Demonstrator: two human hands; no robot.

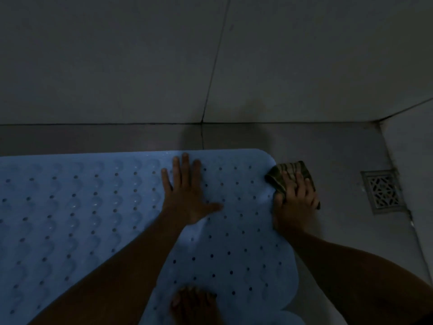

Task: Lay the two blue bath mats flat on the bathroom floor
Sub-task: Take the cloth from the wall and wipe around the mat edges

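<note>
Grey tiled floor (328,146) meeting the wall along its far edge. A perforated blue bath mat (82,219) is lying flat on it; a square metal drain grate (383,191) is sitting near the far right corner, beside a folded striped cloth (284,175).

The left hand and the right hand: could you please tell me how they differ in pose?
The left hand lies flat with fingers spread on the perforated blue rubber bath mat; the right hand grips a dark striped cloth at the mat's edge. Both are down at floor level.
</note>
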